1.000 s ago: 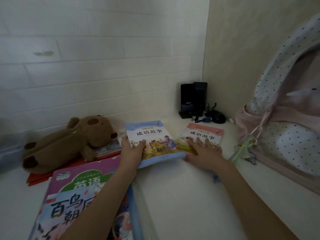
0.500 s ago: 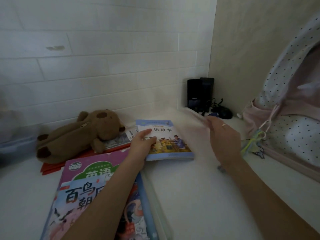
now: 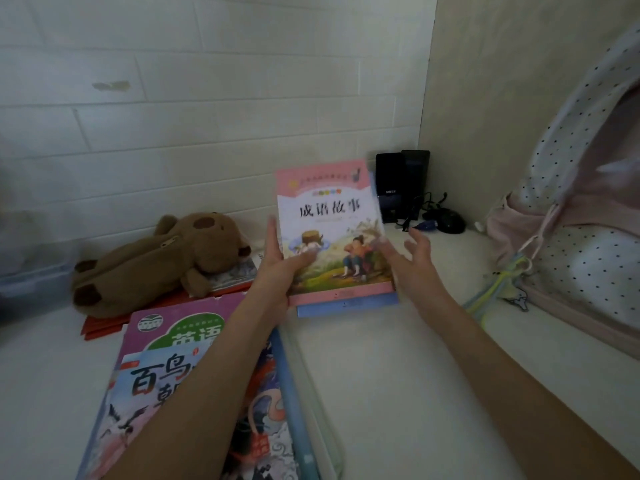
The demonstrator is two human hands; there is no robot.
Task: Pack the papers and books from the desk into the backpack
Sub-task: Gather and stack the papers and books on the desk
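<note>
The pink book [image 3: 334,233] now sits atop the blue book [image 3: 346,305], both gripped by the left hand [image 3: 282,268]; a second ago they lay apart on the surface. Right hand [image 3: 412,249], fingers spread, steadies the edge. Backpack [image 3: 588,209] waits right

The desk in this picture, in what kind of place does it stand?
Probably a child's study corner at home: children's books lie on the white desk, beside a brown plush toy and a dotted pink backpack.
</note>
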